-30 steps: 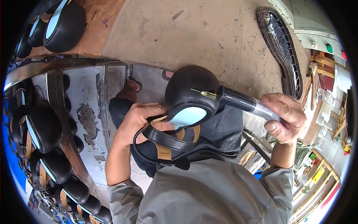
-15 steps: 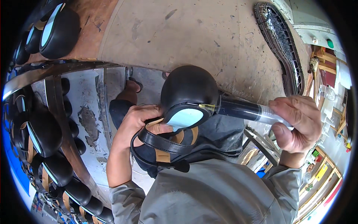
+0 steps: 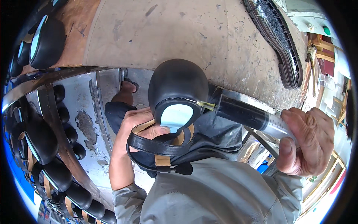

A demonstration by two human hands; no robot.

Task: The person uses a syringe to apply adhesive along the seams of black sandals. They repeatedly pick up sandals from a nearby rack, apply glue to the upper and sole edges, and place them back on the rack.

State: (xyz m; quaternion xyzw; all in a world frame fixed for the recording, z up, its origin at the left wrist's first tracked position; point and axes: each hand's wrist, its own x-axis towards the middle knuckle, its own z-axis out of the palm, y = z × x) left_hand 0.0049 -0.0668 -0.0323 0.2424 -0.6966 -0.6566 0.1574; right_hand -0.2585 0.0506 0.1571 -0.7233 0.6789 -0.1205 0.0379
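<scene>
My right grip [image 3: 312, 143] pinches a dark-filled plastic syringe [image 3: 244, 114], pointing leftward to the black round-toed shoe [image 3: 178, 79] my left grip [image 3: 138, 122] pinches.

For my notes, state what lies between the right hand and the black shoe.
A syringe, dark inside, with a yellow needle hub, in the head view.

There's one syringe [image 3: 244, 115], one outsole [image 3: 276, 42], one held shoe [image 3: 178, 80].

I can't read any words from where I stand. Fine graduation lines [image 3: 275, 125] ring the clear end of the syringe [image 3: 246, 115], too small to make out, and faint lettering [image 3: 172, 191] marks the grey top [image 3: 209, 190], illegible too.
</scene>
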